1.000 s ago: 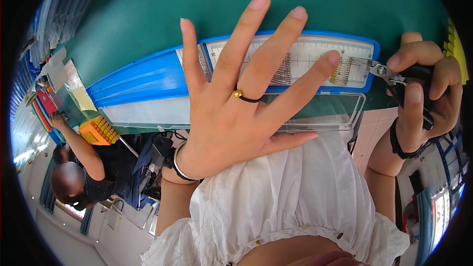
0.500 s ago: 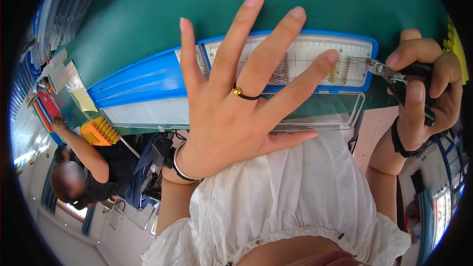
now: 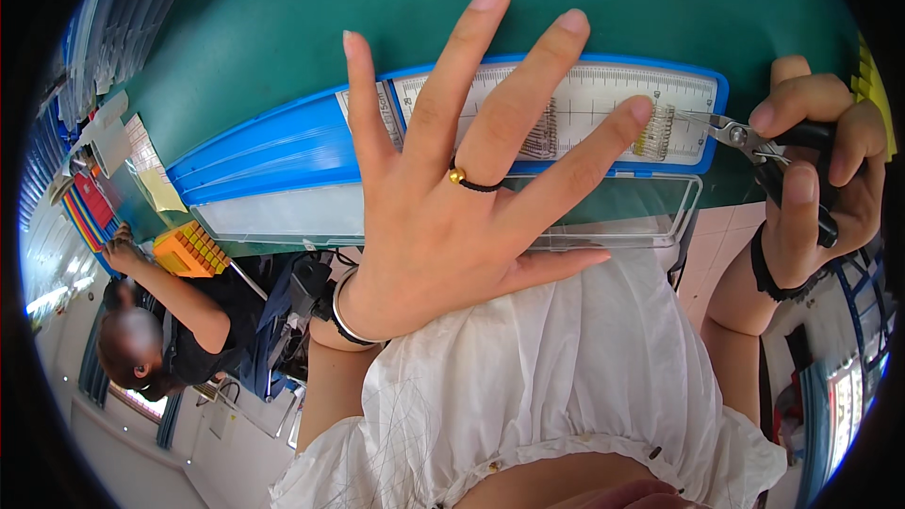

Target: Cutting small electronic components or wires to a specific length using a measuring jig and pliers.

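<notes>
My left hand [image 3: 443, 193] lies spread flat across a long blue plastic box [image 3: 273, 146], its fingers stretched apart and nothing held. Its index fingertip rests beside a row of fine metal wire pieces [image 3: 660, 135] at the box's right end. Another row of thin wire pieces [image 3: 543, 132] shows between the index and middle fingers. My right hand [image 3: 853, 155] is closed around black-handled pliers [image 3: 737, 136], whose slim metal jaws point left over the box's right end. At the jaw tips, I cannot tell whether they grip a wire piece.
The box's clear hinged lid [image 3: 674, 193] hangs open along the near table edge. A green tabletop [image 3: 660, 0] spreads beyond. At left are an orange bin [image 3: 190, 250], paper sheets [image 3: 144, 155] and a seated person [image 3: 189, 320]. Something yellow [image 3: 869, 85] stands behind my right hand.
The pliers and my right hand have shifted slightly right, and the box a touch the same way. My left hand stays spread over the box. The other person's hand has moved a little.
</notes>
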The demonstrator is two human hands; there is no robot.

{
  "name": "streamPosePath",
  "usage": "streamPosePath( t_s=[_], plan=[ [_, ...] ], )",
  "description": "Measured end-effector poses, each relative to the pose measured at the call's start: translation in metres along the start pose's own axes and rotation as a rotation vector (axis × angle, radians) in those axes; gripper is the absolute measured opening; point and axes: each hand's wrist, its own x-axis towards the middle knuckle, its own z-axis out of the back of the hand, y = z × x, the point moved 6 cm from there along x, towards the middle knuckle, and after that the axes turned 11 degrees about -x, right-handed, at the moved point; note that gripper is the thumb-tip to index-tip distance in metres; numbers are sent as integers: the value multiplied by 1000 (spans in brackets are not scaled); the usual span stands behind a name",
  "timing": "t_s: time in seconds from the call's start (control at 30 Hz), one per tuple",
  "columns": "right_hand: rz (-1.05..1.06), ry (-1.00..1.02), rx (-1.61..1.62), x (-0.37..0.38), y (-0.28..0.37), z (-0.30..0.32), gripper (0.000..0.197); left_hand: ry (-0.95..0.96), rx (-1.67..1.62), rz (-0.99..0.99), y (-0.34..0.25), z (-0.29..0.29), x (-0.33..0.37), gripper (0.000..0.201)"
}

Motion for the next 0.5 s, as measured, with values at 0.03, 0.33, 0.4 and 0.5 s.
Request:
streamPosePath(
  t_s=[0.03,0.33,0.4,0.5],
  plan=[
    [-1,-1,0,1,1,-3,29,1,-1,3,0,0,0,75],
    [-1,19,-33,0,-2,4,28,-10,4,-4,1,-1,1,74],
    [28,50,-33,1,-2,5,27,-5,13,-4,0,0,1,74],
    [25,99,-37,0,-3,8,26,-10,22,-11,0,1,0,74]
  ],
)
